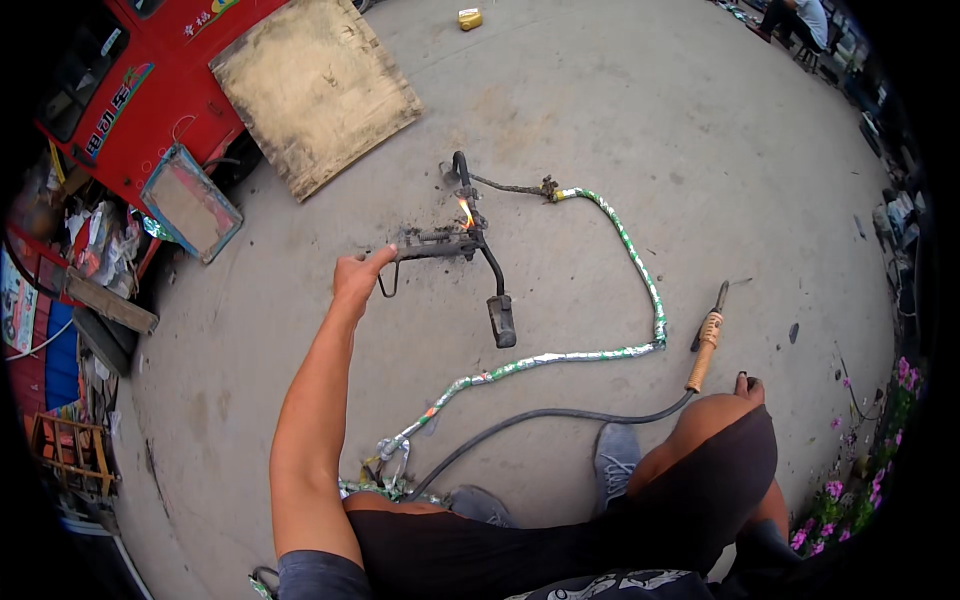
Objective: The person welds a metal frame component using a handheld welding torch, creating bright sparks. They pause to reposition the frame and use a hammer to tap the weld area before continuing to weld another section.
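My left hand [362, 278] is closed round the near-left end of a dark metal footrest bracket [430, 249], which looks like a motorcycle part. A bent wire loop hangs under the bar, and a rubber-covered peg [501, 320] points toward me. At its joint burns a small orange flame [466, 212]. To the right, a welding electrode holder [706, 352] with a tan grip lies on the ground, a bent rod in its tip. Beside my right knee, only the fingertips of my right hand [749, 388] show; the knee hides the rest, apart from the holder.
A cable wrapped in green and silver [570, 357] bends round the bracket on the concrete. The holder's black cable [540, 412] runs past my shoes. A wooden board [315, 95] leans by a red vehicle [170, 100]. Pink flowers [833, 489] edge the right; a person [795, 20] sits far off.
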Available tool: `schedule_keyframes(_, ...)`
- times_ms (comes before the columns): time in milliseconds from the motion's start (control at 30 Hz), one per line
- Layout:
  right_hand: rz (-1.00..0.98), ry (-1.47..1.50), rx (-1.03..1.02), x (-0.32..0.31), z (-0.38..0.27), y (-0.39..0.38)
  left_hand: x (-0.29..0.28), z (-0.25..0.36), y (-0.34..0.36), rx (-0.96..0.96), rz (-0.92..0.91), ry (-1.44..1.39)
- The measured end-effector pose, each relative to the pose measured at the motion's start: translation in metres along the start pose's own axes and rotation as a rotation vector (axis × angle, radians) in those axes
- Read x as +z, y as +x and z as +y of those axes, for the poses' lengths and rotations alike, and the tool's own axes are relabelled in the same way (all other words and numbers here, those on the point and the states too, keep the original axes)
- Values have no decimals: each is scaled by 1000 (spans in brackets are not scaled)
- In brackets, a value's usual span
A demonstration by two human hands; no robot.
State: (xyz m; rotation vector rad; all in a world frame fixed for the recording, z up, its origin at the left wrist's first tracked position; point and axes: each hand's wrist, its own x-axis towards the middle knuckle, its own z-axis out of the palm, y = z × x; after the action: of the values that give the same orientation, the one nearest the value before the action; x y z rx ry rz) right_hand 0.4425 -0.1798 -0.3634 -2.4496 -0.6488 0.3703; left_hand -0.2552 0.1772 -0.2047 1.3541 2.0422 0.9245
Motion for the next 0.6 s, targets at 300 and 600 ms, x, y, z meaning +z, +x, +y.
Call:
schedule_keyframes(300,23,16,-9,-20,20,-17,-11,70,7,166,27,103)
schedule_keyframes(600,56,56,-31,-12,92,11,-51,135,-3,532,133,445)
